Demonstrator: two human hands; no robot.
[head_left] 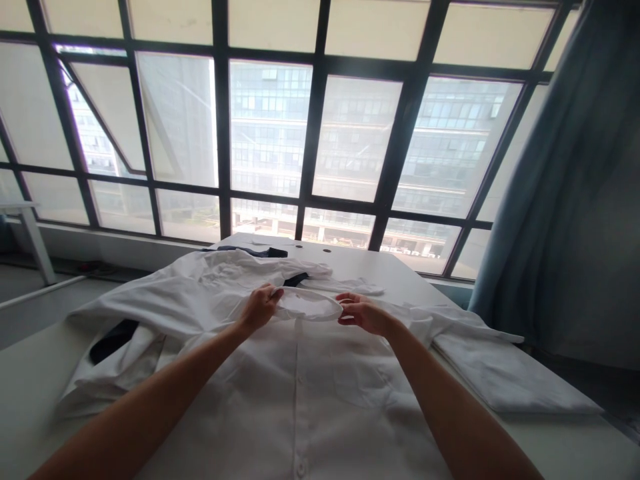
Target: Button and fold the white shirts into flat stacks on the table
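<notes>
A white button-front shirt (260, 400) lies spread on the table, its button placket running down the middle toward me and a chest pocket on the right side. Its collar (309, 313) is raised and stretched between my two hands. My left hand (261, 307) pinches the collar's left end between thumb and fingers. On the right end, my right hand (363, 312) grips the collar edge, fingertips bent around it. The lower part of the shirt runs out of view at the bottom.
Other white garments (200, 280) are heaped at the left and behind the collar, with dark pieces among them. A folded white cloth (520, 373) lies at the right on the white table (390, 267). Beyond stand a large framed window (270, 127) and a blue-grey curtain (545, 187).
</notes>
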